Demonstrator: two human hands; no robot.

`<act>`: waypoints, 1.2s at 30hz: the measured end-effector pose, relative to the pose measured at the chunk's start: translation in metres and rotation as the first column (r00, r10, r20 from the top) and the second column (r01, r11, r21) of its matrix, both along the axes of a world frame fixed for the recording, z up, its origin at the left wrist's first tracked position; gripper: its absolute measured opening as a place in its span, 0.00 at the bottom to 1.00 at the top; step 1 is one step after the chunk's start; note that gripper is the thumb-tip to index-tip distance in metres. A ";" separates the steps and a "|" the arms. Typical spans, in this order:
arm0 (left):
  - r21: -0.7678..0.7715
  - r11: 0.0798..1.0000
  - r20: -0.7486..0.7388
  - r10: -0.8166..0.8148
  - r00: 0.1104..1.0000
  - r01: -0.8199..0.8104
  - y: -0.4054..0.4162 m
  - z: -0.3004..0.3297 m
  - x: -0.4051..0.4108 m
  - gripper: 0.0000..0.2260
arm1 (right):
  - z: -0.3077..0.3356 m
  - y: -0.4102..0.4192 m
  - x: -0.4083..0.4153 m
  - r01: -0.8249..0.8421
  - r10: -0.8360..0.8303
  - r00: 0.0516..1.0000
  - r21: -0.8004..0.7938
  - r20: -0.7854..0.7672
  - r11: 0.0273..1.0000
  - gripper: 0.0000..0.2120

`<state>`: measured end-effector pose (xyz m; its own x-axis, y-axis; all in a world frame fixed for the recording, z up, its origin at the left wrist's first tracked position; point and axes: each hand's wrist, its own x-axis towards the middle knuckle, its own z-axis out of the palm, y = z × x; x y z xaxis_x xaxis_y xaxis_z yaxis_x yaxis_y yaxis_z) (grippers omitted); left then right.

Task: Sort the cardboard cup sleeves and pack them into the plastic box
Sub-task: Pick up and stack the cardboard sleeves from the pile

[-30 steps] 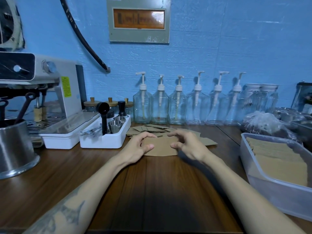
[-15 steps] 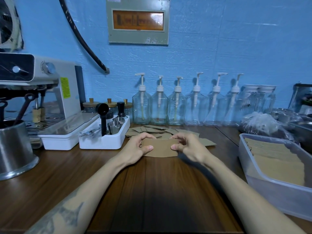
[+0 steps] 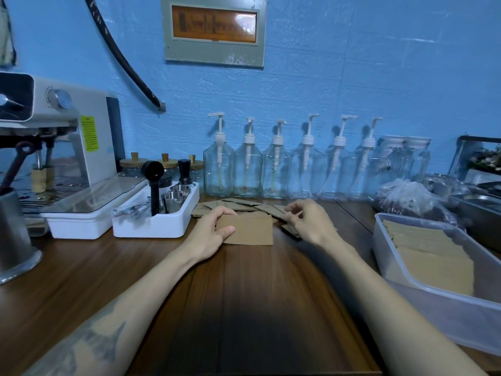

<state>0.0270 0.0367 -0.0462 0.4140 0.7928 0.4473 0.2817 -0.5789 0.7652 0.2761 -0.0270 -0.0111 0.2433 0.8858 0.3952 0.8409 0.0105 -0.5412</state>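
My left hand grips the left end of a small stack of brown cardboard cup sleeves that lies flat on the wooden counter. My right hand is off the stack, to its right. Its curled fingertips touch the loose sleeves scattered behind, and one more sleeve lies partly under the palm. Whether the right hand holds a sleeve is not visible. The clear plastic box stands at the right, with sleeves stacked flat inside it.
A white tray of barista tools and an espresso machine stand to the left. A row of glass pump bottles lines the wall. A metal jug is at far left, plastic bags behind the box.
My right hand has let go of the stack's right end and moved right and back to the loose sleeves. My left hand still holds the stack.
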 end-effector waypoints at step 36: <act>-0.067 0.997 -0.100 -0.039 0.994 0.032 0.008 -0.003 -0.013 0.15 | -0.006 0.020 0.008 0.070 -0.087 0.987 -0.126 -0.134 0.990 0.31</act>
<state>0.0142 0.0443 -0.0497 0.4830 0.8027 0.3498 0.3395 -0.5399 0.7702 0.2846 -0.0070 -0.0175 0.3586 0.9010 0.2442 0.7532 -0.1247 -0.6459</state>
